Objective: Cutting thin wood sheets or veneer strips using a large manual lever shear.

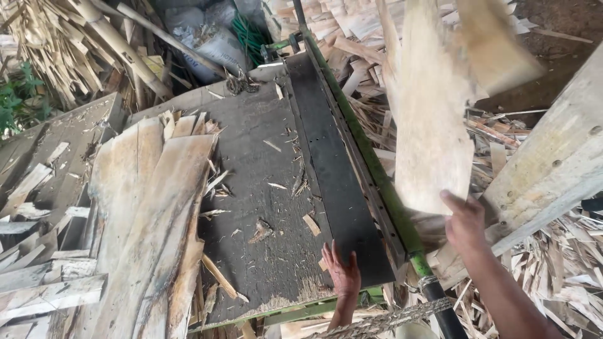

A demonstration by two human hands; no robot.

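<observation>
Resting flat and spread on the dark table (264,188), left hand (342,273); right hand (466,221) open beside a blurred veneer sheet (430,119).

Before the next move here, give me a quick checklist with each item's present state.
1. Left hand flat on the dark table, clear of the green blade arm: ok.
2. Right hand at the veneer sheet: grip cannot tell, sheet blurred.
3. Cutting strip free of sheets: ok.
4. Table swept of chips: not ok.
5. Veneer stack within reach at left: ok.
</observation>
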